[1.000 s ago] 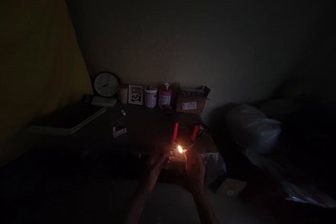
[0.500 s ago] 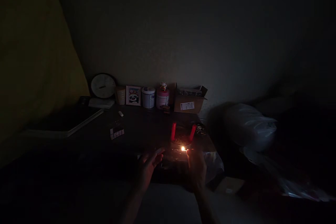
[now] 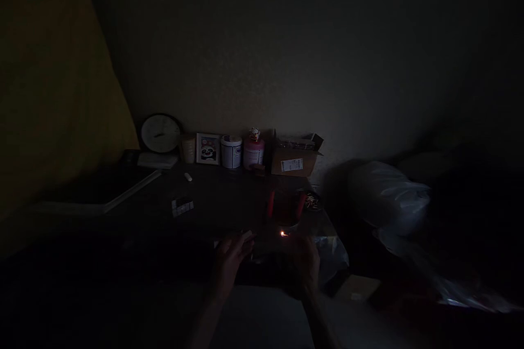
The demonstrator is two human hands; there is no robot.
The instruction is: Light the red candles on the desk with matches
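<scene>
Very little light falls on the dark table. My right hand [image 3: 305, 262] is closed on a thin match, whose tip glows with a tiny flame [image 3: 282, 234]. Two red candles, a left one [image 3: 271, 204] and a right one [image 3: 301, 204], stand upright just beyond it, both unlit, at a round dish hard to make out. To the left, my left hand [image 3: 232, 253] has its fingers curled round a small pale object, perhaps a matchbox [image 3: 246, 235]. A dark bowl of matchsticks [image 3: 311, 201] sits right of the candles.
Along the wall stand a round clock [image 3: 160, 133], a panda picture frame [image 3: 208, 149], a white tin [image 3: 231, 152], a pink-lidded tin [image 3: 254, 155] and an open cardboard box [image 3: 293, 162]. A blister pack [image 3: 182, 206] lies left. Plastic bags [image 3: 388, 196] are at the right.
The flame has shrunk to a small glow and moved slightly left. The candles, hands and table look darker. My left hand has barely moved.
</scene>
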